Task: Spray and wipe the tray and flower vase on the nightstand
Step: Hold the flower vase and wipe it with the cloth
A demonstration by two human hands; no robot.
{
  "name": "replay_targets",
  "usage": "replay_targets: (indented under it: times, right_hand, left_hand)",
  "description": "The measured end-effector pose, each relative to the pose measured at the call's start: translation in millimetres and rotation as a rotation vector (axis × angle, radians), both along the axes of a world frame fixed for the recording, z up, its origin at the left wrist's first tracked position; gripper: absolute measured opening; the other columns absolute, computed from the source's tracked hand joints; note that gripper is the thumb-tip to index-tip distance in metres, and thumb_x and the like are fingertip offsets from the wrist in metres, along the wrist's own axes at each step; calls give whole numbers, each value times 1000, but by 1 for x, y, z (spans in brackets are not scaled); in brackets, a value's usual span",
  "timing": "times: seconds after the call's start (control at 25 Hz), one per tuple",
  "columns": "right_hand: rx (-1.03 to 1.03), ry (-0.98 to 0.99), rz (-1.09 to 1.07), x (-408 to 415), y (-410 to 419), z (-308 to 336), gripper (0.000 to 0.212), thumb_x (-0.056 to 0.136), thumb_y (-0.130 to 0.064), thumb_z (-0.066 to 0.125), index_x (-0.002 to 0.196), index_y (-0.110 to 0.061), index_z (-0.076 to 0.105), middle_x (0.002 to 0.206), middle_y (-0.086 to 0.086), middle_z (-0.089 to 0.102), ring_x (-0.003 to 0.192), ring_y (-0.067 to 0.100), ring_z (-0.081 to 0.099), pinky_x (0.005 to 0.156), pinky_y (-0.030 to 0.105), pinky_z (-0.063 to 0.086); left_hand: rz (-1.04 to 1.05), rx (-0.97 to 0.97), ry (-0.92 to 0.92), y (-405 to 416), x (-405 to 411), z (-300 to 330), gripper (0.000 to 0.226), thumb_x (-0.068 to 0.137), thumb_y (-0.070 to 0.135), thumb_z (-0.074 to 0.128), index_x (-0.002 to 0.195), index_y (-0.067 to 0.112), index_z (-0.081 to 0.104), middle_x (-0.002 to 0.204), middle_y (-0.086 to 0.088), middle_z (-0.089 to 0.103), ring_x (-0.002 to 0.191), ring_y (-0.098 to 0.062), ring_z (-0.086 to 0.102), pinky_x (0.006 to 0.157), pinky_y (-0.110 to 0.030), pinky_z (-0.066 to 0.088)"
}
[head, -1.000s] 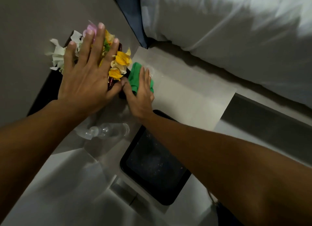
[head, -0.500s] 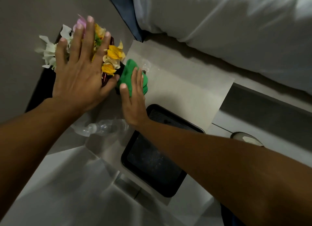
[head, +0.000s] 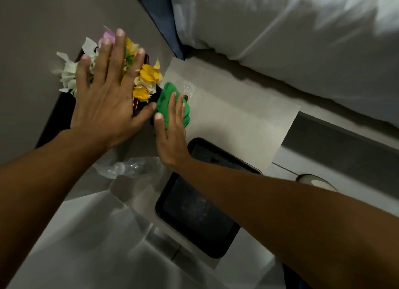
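Note:
My left hand [head: 108,103] lies flat, fingers spread, on top of the yellow, white and pink flowers [head: 149,75] in a dark vase [head: 138,104] at the back left of the nightstand [head: 237,116]. My right hand [head: 170,135] presses a green cloth [head: 168,101] against the vase's right side. The black tray [head: 194,215] sits in front, speckled with droplets, partly under my right forearm. Most of the vase is hidden by my hands and the flowers.
A clear spray bottle [head: 133,166] lies on its side left of the tray. A white pillow and bedding [head: 280,29] fill the upper right. The grey wall [head: 32,40] is close on the left. A pale round object [head: 315,182] lies on the floor.
My right hand and the green cloth have shifted slightly along the vase's side. The left hand stays on the flowers. The view has shifted a little.

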State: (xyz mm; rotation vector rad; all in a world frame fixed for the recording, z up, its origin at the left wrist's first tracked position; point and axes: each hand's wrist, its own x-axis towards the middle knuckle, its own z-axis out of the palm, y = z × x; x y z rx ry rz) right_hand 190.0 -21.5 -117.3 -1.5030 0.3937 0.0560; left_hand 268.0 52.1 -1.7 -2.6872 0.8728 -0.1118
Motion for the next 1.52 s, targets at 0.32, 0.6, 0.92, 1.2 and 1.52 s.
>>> replay_targets:
  times: [0.32, 0.6, 0.92, 1.2, 1.52]
  right_hand:
    - [-63, -19, 86, -21, 1, -5, 62, 107, -33, 30, 159, -21, -2, 169, 0, -11, 156, 16, -14, 124, 53, 7]
    - [-96, 25, -14, 25, -20, -5, 57, 107, -29, 31, 159, -17, 10, 170, 7, 3, 157, 23, -3, 125, 54, 9]
    - [-88, 110, -76, 44, -23, 0, 56, 106, -33, 35, 158, -17, 18, 169, 7, 15, 157, 24, 5, 126, 51, 11]
    - [-34, -28, -42, -7, -10, 2, 57, 103, -7, 42, 156, -10, 21, 168, 10, 14, 156, 27, 12, 125, 46, 23]
    - [182, 18, -112, -21, -32, 6, 47, 106, -19, 40, 152, -13, 37, 152, 16, 47, 137, 28, 49, 110, 36, 47]
  left_hand:
    - [18, -31, -14, 1, 1, -3, 87, 87, 64, 37, 158, 25, 4, 167, -14, -4, 154, -31, -3, 117, -60, 8]
    - [11, -68, -28, 1, 3, -9, 83, 89, 62, 37, 158, 27, 4, 167, -16, -2, 154, -33, -2, 118, -59, 6]
    - [9, -75, -33, 0, 1, -11, 82, 90, 61, 37, 158, 28, 5, 167, -17, -1, 153, -35, -2, 118, -61, 7]
    - [41, -59, -19, -3, 1, -7, 84, 88, 61, 37, 158, 27, 5, 167, -16, -3, 153, -34, -3, 118, -60, 7]
    - [49, -48, -13, -2, 1, -7, 84, 87, 65, 33, 158, 27, 8, 167, -16, 0, 153, -34, -1, 118, -60, 8]
